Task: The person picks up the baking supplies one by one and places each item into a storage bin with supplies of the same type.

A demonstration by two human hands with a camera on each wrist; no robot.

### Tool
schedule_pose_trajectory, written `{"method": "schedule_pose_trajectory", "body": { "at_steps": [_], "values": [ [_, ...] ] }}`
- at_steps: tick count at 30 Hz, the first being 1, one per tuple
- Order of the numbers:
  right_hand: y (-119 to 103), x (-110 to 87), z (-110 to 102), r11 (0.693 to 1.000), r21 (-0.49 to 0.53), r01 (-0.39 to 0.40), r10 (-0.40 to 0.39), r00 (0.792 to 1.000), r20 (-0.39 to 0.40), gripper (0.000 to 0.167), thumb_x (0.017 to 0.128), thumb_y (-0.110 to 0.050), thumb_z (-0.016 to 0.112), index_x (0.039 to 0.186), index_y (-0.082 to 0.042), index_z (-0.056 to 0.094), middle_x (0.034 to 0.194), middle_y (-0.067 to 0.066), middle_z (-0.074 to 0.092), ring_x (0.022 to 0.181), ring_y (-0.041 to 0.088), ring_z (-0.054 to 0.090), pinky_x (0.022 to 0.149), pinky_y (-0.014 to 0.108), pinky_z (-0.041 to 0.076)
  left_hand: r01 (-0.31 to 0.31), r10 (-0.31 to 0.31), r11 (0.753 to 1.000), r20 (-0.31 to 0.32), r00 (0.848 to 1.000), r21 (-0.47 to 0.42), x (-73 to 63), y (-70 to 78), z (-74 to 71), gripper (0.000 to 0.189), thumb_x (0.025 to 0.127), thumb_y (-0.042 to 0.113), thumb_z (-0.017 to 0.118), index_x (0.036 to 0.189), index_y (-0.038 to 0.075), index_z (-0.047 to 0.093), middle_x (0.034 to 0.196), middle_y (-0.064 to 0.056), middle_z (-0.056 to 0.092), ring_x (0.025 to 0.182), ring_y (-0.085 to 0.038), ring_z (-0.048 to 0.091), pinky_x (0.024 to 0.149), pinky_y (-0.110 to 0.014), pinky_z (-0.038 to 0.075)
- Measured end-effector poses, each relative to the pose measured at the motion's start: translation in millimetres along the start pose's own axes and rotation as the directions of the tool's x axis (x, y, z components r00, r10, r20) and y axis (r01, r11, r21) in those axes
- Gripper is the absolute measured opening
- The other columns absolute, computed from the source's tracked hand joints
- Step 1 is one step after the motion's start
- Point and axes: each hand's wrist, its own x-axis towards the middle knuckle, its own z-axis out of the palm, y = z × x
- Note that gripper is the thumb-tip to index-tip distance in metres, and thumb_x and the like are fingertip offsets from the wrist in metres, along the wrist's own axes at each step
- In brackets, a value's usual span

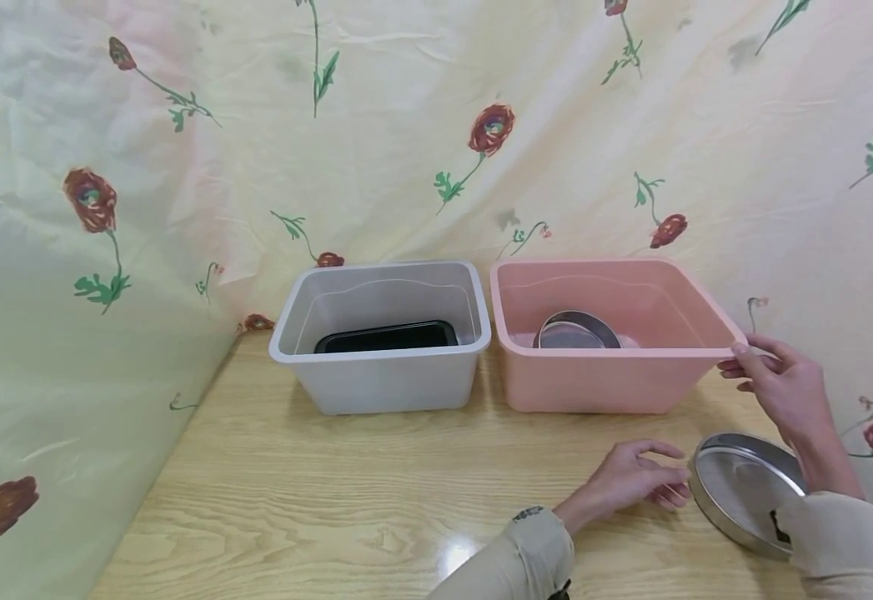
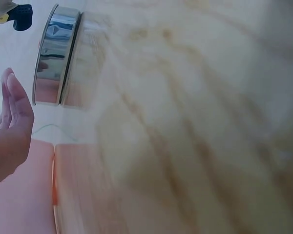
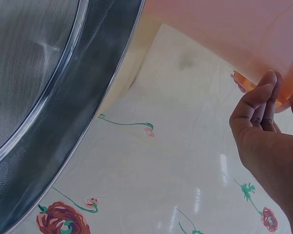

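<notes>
At the right of the head view, a pink plastic bin (image 1: 594, 383) has its right front rim corner gripped by my right hand (image 1: 787, 387), thumb on top and fingers beneath. The right wrist view shows those fingers (image 3: 256, 105) against the bin's edge. My left hand (image 1: 634, 479) hovers low over the table, fingers loosely bent and holding nothing. Its fingertips are right beside a large round metal sieve (image 1: 744, 479), mesh bottom visible, partly covered by my right sleeve. Inside the pink bin lies a smaller round metal sieve (image 1: 574, 335), its lower part hidden by the front wall.
Left of the pink bin stands a light grey bin (image 1: 394, 387) with a black tray (image 1: 391, 337) in it. Both bins sit at the back of a wooden table (image 1: 316, 500). Flower-printed cloth (image 1: 398, 150) hangs behind and along the sides.
</notes>
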Motion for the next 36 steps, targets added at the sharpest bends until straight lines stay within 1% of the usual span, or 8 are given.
{"method": "schedule_pose_trajectory", "body": {
  "at_steps": [3,7,14,17,21,25,31,36],
  "values": [
    [0.6,0.5,-0.5,1.0,0.008,0.005,-0.005,1.0,0.0,0.018,0.107,-0.011,0.058,0.11,-0.028,0.063,0.081,-0.013,0.075,0.071,-0.001,0.07,0.059,0.013,0.053,0.007,-0.007,1.0,-0.01,1.0,0.016,0.3,-1.0,1.4,0.018,0.094,-0.004,0.071,0.11,0.005,0.071,0.08,-0.023,0.074,0.058,-0.011,0.064,0.057,-0.026,0.06],
    [1.0,1.0,-0.6,0.997,0.078,0.013,-0.013,1.0,0.01,0.017,0.106,-0.008,0.058,0.11,-0.025,0.063,0.08,-0.01,0.076,0.071,0.001,0.071,0.059,0.014,0.054,-0.003,0.003,1.0,-0.015,1.0,0.027,2.3,-4.1,2.1,0.019,0.094,-0.004,0.071,0.11,0.006,0.07,0.08,-0.023,0.074,0.056,-0.009,0.062,0.054,-0.023,0.058],
    [0.1,1.4,-0.2,1.0,-0.011,-0.005,0.005,1.0,-0.007,0.018,0.107,-0.011,0.058,0.111,-0.029,0.061,0.081,-0.013,0.075,0.072,-0.001,0.07,0.059,0.013,0.053,-0.005,0.005,1.0,-0.005,1.0,0.026,5.6,-8.6,3.9,0.022,0.093,-0.005,0.071,0.111,0.006,0.069,0.078,-0.02,0.074,0.053,-0.008,0.06,0.049,-0.018,0.052],
    [0.2,0.1,-0.7,1.0,0.016,0.0,0.0,1.0,-0.005,0.019,0.107,-0.01,0.057,0.112,-0.027,0.062,0.081,-0.013,0.075,0.072,0.0,0.07,0.059,0.013,0.053,0.005,-0.005,1.0,-0.002,1.0,0.021,5.3,-8.7,5.9,0.022,0.092,-0.006,0.071,0.109,0.008,0.069,0.078,-0.02,0.074,0.052,-0.009,0.06,0.049,-0.017,0.051],
    [0.6,-0.9,-0.7,0.999,0.052,0.01,-0.01,1.0,0.001,0.02,0.106,-0.008,0.057,0.113,-0.026,0.063,0.082,-0.012,0.076,0.072,0.0,0.071,0.059,0.013,0.054,0.015,-0.015,0.998,-0.01,1.0,0.055,4.8,-7.5,8.0,0.021,0.093,-0.003,0.072,0.108,0.011,0.068,0.076,-0.018,0.074,0.051,-0.008,0.06,0.049,-0.018,0.052],
    [1.0,-0.8,-0.6,1.0,0.021,0.008,-0.008,1.0,-0.003,0.02,0.106,-0.009,0.058,0.113,-0.027,0.062,0.083,-0.014,0.075,0.072,-0.001,0.07,0.06,0.013,0.054,0.022,-0.021,0.996,-0.01,1.0,0.089,5.5,-6.7,9.6,0.022,0.093,-0.002,0.073,0.11,0.012,0.068,0.076,-0.017,0.075,0.051,-0.007,0.059,0.049,-0.019,0.052],
    [2.9,-0.1,-2.2,0.999,0.041,0.023,-0.023,1.0,-0.008,0.018,0.106,-0.01,0.058,0.113,-0.026,0.063,0.083,-0.013,0.076,0.072,0.0,0.07,0.059,0.013,0.054,0.019,-0.017,0.991,-0.014,1.0,0.131,8.3,-8.4,10.8,0.033,0.093,0.0,0.074,0.123,0.011,0.067,0.073,-0.012,0.074,0.051,-0.007,0.06,0.051,-0.021,0.055],
    [3.3,-0.2,-0.7,0.997,0.072,0.03,-0.029,1.0,-0.01,0.016,0.106,-0.01,0.06,0.112,-0.024,0.064,0.081,-0.011,0.076,0.071,0.001,0.071,0.059,0.014,0.054,0.011,-0.006,0.983,-0.025,1.0,0.184,10.6,-10.0,10.9,0.047,0.092,0.001,0.075,0.137,0.008,0.06,0.069,-0.007,0.072,0.051,-0.008,0.062,0.052,-0.023,0.057]
  ]
}}
